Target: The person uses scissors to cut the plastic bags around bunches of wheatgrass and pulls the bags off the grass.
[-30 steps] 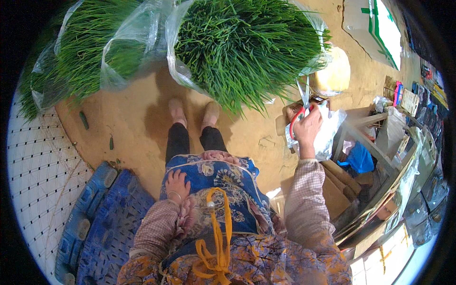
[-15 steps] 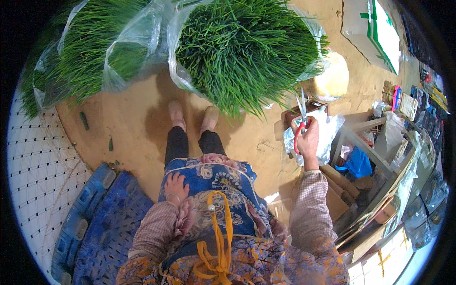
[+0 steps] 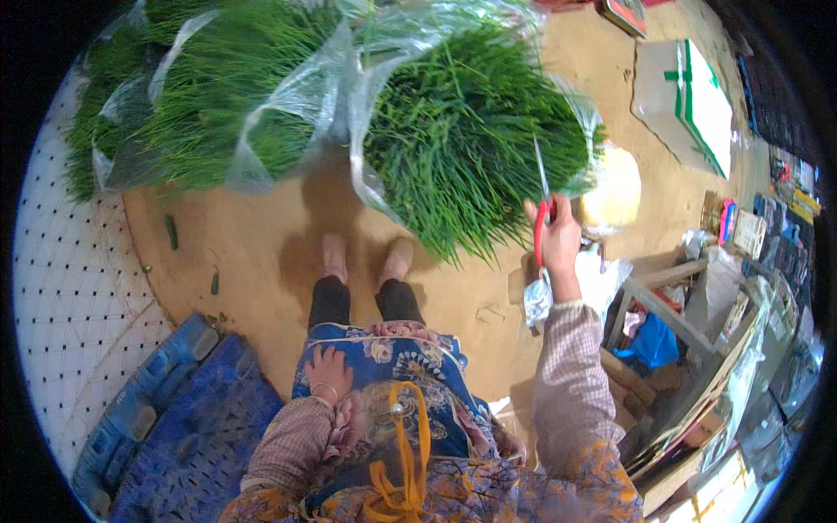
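Note:
My right hand (image 3: pixel 561 240) grips a pair of red-handled scissors (image 3: pixel 542 228), their metal blades pointing away from me. The blades lie over the right side of a large bundle of long, thin green leaves, like chives (image 3: pixel 462 144), wrapped loosely in clear plastic (image 3: pixel 368 179). Whether the blades touch the leaves I cannot tell. My left hand (image 3: pixel 329 373), with a bracelet at its wrist, rests flat on my blue flowered apron (image 3: pixel 410 353), fingers spread and holding nothing.
More bagged green bundles (image 3: pixel 218 113) stand at the far left. Blue plastic pallets (image 3: pixel 196 427) lie at the near left. To the right are a pale yellow round bundle (image 3: pixel 615 192), a white box with green tape (image 3: pixel 689 105), crumpled clear plastic (image 3: pixel 602 283) and a wooden frame with a blue bag (image 3: pixel 656 342).
My right hand has moved forward with the scissors, from above the crumpled plastic to the bundle's edge. The view has shifted slightly. My left hand stays on the apron.

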{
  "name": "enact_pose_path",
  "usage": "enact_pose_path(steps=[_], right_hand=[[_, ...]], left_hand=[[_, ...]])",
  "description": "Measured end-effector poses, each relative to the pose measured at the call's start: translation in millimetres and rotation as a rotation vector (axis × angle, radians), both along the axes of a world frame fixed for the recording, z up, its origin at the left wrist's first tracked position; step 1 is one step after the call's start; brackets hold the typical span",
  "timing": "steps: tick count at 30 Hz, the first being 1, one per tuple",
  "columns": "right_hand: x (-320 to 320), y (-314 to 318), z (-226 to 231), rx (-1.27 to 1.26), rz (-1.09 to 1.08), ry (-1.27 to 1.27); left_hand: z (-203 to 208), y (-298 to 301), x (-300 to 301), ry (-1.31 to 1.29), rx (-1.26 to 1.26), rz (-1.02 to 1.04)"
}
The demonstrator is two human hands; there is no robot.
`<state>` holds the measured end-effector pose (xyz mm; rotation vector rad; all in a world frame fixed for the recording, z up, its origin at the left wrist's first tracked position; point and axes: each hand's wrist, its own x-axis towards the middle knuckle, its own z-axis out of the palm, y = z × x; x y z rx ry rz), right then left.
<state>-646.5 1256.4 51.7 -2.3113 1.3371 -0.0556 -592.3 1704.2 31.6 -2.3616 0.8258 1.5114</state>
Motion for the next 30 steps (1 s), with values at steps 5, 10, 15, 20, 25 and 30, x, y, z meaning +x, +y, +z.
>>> enact_pose_path(steps=[5, 10, 15, 20, 25, 30], right_hand=[[6, 2, -2, 0.093, 0.117, 0.065], [86, 53, 5, 0.255, 0.029, -0.216], [148, 142, 0, 0.390, 0.079, -0.433], [209, 197, 22, 0.078, 0.412, -0.062], [276, 188, 17, -0.372, 0.496, 0.086], [341, 186, 2, -0.324, 0.540, 0.097]], left_hand=[[-11, 11, 15, 0.066, 0.044, -0.040], [-20, 30, 18, 0.169, 0.027, -0.051], [-38, 44, 49, 0.206, -0.107, 0.066], [-27, 78, 102, 0.152, -0.267, 0.152], [-28, 120, 140, 0.131, -0.401, 0.291], [-25, 130, 182, 0.200, -0.357, 0.309]])
